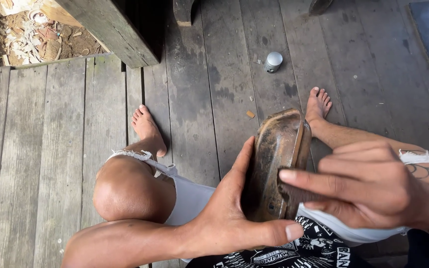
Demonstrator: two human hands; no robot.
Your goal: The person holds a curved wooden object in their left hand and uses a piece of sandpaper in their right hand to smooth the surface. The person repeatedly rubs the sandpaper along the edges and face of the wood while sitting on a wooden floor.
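Planks [50, 149] bear a small can [273, 61] beyond the shoe [274, 164].

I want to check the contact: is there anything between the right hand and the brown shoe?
Yes. The right hand holds a dark brush against the shoe, so the brush lies between them. The left hand grips the shoe directly.

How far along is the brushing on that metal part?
Done: nothing clearly; no clean patch shows. In hand: the left hand grips the rusty oblong metal part from below, while the right hand presses a dark brush against its lower edge. Left: the whole visible surface remains brown and grimy.
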